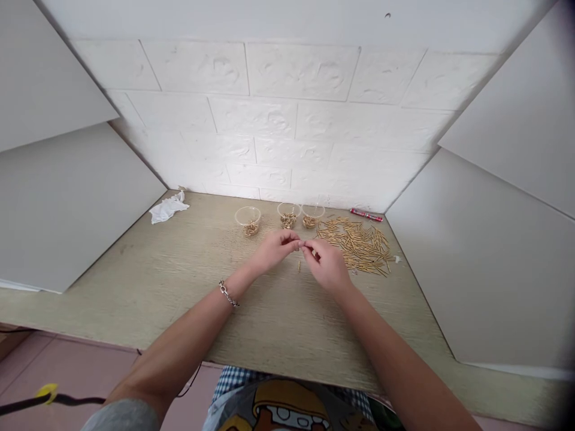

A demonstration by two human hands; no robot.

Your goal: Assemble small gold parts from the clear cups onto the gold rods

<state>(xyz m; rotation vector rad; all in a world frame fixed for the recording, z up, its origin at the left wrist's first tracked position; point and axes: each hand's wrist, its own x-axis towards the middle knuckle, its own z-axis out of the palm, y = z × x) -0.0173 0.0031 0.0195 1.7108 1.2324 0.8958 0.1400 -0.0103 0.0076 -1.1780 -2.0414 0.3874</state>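
Observation:
My left hand (pixel 275 248) and my right hand (pixel 327 261) meet fingertip to fingertip above the table, both pinched closed. Whatever sits between the fingertips is too small to make out. Just below them a single thin gold-coloured metal pin (pixel 299 266) lies on the wood. A spread-out heap of similar gold pins (pixel 354 242) is to the right of my right hand. Beyond my hands stand three clear plastic cups: a left cup (pixel 248 216), a middle cup (pixel 283 209) and a right cup (pixel 320 212), each with small gold-coloured pieces at the bottom.
A crumpled white tissue (pixel 168 208) lies at the back left. A red patterned stick-shaped packet (pixel 366 215) rests near the wall behind the heap. White panels (pixel 76 209) flank the wooden table (pixel 179 263) on both sides, and a white brick-pattern wall (pixel 269 120) closes the back.

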